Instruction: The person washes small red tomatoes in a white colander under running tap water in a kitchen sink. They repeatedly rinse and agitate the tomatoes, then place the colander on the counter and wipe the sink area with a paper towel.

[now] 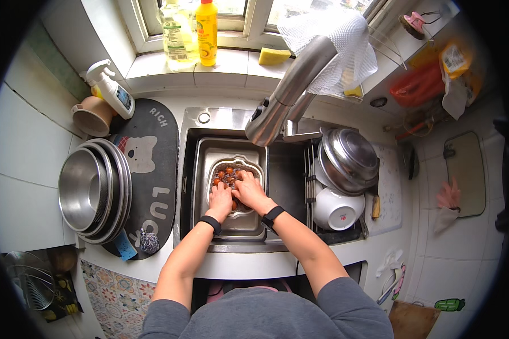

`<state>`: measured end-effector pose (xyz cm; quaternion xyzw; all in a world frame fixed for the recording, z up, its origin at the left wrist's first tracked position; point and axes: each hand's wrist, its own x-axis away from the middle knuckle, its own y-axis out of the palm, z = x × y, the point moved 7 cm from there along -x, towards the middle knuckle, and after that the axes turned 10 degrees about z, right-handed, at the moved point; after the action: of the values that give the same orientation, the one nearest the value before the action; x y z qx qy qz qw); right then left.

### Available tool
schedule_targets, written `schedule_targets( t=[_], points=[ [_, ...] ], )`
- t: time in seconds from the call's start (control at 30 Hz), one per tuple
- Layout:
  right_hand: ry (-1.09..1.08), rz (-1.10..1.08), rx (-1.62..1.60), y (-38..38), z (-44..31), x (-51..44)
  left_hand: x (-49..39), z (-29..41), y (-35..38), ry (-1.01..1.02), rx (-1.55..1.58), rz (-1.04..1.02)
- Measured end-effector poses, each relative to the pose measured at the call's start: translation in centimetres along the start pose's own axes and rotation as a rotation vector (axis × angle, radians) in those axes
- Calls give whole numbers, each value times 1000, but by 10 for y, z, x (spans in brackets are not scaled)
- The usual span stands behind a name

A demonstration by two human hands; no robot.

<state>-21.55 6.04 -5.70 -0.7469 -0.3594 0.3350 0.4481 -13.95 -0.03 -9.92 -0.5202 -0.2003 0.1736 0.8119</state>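
Observation:
Both my hands are down in a pale-rimmed container (257, 163) with small handles. It holds cherry tomatoes (229, 170) and smaller dark round pieces that are too small to name. My left hand (221, 200) is at the container's near left side, fingertips among the tomatoes. From the right my right hand (251, 190) reaches over the middle, its fingers bent down into the contents. The two hands almost meet. What lies under the fingers is hidden. Around the container is a rectangular metal basin (231, 146), set in the left part of the sink (195, 123).
A faucet (275, 110) arches above the basin's right side. Stacked steel bowls (82, 190) stand left on a dark mat (163, 156), near a steel scrubber (149, 242). At right, a rack (309, 186) holds metal bowls (350, 159) and a white bowl (339, 207). Bottles (206, 34) line the sill.

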Motion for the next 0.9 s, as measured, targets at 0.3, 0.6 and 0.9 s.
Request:
schedule_targets(
  t=[0.3, 0.6, 0.9],
  points=[
    [83, -222, 172, 46, 7, -9, -15, -7, -25, -39, 239, 202],
    [307, -105, -597, 43, 23, 5, -34, -40, 11, -438, 814, 129],
    [1445, -242, -1687, 48, 18, 37, -6, -30, -21, -388, 702, 47]
  ],
)
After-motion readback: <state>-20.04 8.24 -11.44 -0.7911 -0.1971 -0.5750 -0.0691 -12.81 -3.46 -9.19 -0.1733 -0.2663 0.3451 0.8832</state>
